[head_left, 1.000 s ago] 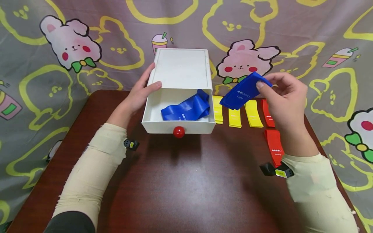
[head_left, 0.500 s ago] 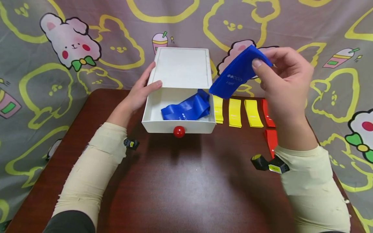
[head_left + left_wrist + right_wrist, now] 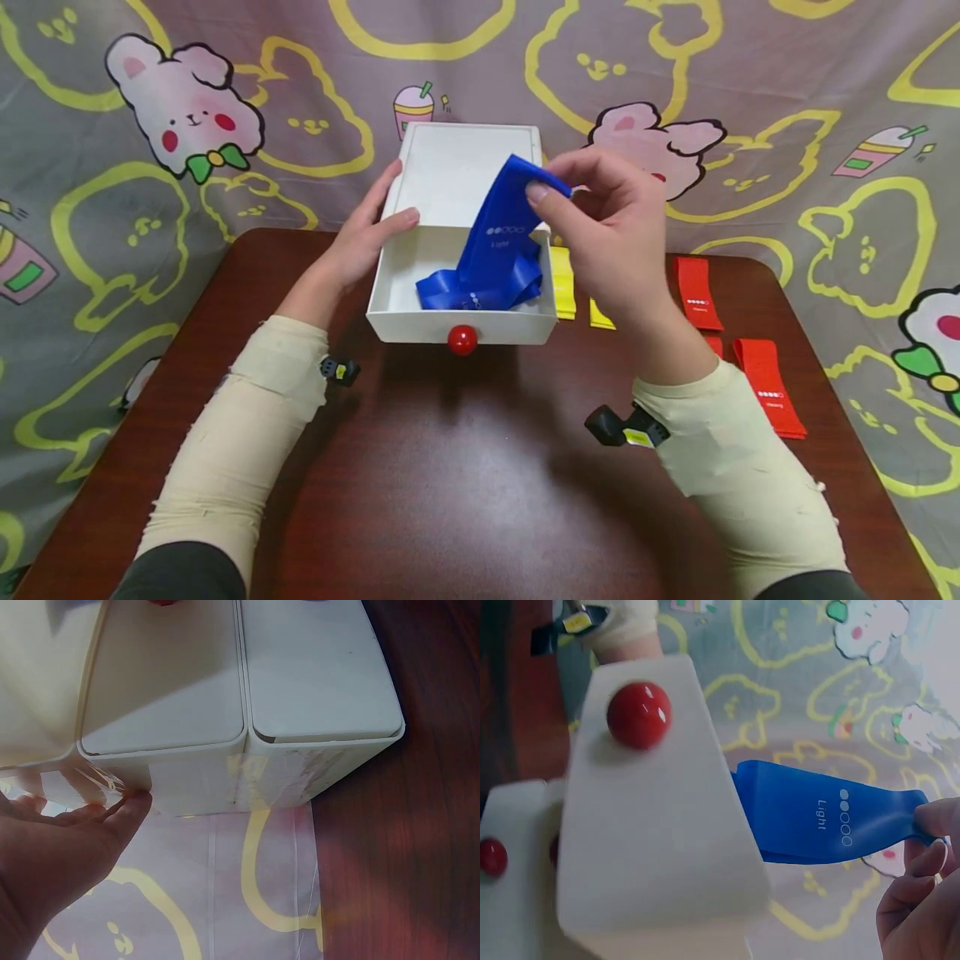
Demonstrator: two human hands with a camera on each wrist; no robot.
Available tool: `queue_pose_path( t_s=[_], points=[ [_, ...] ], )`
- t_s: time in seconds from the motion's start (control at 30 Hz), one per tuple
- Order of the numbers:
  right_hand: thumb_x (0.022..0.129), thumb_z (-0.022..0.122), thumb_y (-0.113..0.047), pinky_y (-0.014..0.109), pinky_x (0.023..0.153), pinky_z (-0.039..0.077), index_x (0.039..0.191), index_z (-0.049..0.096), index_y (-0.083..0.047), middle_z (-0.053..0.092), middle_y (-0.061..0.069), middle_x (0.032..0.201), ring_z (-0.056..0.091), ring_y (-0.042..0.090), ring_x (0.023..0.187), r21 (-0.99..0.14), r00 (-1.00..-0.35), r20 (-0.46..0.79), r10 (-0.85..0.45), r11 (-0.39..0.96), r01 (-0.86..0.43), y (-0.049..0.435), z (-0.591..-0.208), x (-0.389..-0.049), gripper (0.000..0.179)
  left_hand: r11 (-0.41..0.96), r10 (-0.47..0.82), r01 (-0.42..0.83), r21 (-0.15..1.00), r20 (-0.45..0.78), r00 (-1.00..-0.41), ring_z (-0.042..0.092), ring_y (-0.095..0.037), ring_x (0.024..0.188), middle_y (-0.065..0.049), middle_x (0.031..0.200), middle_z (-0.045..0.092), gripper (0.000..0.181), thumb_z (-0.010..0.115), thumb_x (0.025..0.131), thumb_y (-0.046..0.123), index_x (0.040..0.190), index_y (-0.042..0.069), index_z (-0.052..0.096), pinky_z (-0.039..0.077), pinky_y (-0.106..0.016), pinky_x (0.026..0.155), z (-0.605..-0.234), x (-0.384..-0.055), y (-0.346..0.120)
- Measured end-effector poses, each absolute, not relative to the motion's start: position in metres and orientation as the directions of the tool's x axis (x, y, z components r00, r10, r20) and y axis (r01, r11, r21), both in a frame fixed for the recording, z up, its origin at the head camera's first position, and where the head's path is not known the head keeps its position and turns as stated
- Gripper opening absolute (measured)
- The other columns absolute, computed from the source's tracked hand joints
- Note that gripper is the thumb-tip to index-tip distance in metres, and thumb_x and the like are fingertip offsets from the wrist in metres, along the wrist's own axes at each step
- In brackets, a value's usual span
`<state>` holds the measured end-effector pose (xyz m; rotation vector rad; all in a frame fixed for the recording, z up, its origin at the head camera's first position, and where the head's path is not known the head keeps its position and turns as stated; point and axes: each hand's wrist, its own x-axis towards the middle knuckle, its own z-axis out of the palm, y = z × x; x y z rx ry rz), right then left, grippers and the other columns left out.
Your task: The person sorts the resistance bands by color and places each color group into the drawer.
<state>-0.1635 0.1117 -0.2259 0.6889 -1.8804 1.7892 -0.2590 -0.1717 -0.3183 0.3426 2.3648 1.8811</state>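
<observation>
Blue, flat, folded band printed "Light" (image 3: 501, 229) hangs mid-frame in the head view, left of and below the right hand (image 3: 621, 221), which pinches its upper corner. Its long axis slants steeply, lower end pointing down-left over the open white drawer with a red ball knob (image 3: 405, 327). The right forearm enters from the lower right; the left hand (image 3: 358, 242), thumb and fingers spread, rests against the white rectangular casing (image 3: 450, 171).

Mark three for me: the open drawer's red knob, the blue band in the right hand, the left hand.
Red knob (image 3: 462, 340): head view, middle of the ball.
Blue band (image 3: 814, 815): right wrist view, printed face.
Left hand (image 3: 358, 246): head view, near the thumb's base.
</observation>
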Motion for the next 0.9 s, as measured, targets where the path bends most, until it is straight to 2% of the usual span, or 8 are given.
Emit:
queue_pose_path(
  t_s=[0.23, 0.4, 0.63, 0.9],
  points=[
    [0.091, 0.071, -0.009, 0.031, 0.056, 0.049, 0.102, 0.071, 0.001, 0.07, 0.004, 0.093, 0.052, 0.024, 0.056, -0.74, -0.739, 0.658, -0.142, 0.058, -0.67, 0.081, -0.228, -0.164, 0.014, 0.213, 0.243, 0.124, 0.969, 0.071, -0.968, 0.042, -0.029, 0.127, -0.005, 0.156, 0.028, 0.078, 0.062, 0.096, 0.04, 0.16, 0.04, 0.017, 0.042, -0.047, 0.101, -0.318, -0.259, -0.171],
    [0.091, 0.072, -0.01, 0.032, 0.052, 0.044, 0.104, 0.072, -0.001, 0.071, 0.001, 0.095, 0.05, 0.025, 0.055, -0.787, -0.782, 0.599, -0.172, 0.054, -0.615, 0.068, -0.231, -0.162, 0.016, 0.24, 0.255, 0.14, 0.961, 0.077, -0.964, 0.039, -0.033, 0.13, -0.004, 0.158, 0.025, 0.076, 0.058, 0.098, 0.042, 0.16, 0.039, 0.016, 0.039, -0.052, 0.103, -0.318, -0.259, -0.173],
    [0.092, 0.074, -0.018, 0.034, 0.068, 0.054, 0.105, 0.074, -0.005, 0.071, 0.0, 0.098, 0.063, 0.026, 0.07, -0.871, -0.877, 0.443, -0.183, 0.143, -0.47, 0.068, -0.244, -0.162, 0.018, 0.25, 0.253, 0.12, 0.961, 0.055, -0.966, 0.043, -0.033, 0.129, -0.003, 0.157, 0.027, 0.078, 0.06, 0.095, 0.047, 0.159, 0.044, 0.014, 0.043, -0.054, 0.101, -0.317, -0.259, -0.171],
    [0.091, 0.075, -0.021, 0.034, 0.07, 0.048, 0.102, 0.075, -0.01, 0.072, -0.003, 0.094, 0.058, 0.018, 0.084, -0.872, -0.93, 0.331, -0.16, 0.325, -0.366, 0.078, -0.251, -0.167, 0.016, 0.213, 0.232, 0.12, 0.97, 0.069, -0.97, 0.048, -0.031, 0.123, -0.004, 0.157, 0.026, 0.078, 0.064, 0.095, 0.041, 0.159, 0.043, 0.019, 0.047, -0.047, 0.095, -0.318, -0.259, -0.17]
  ],
)
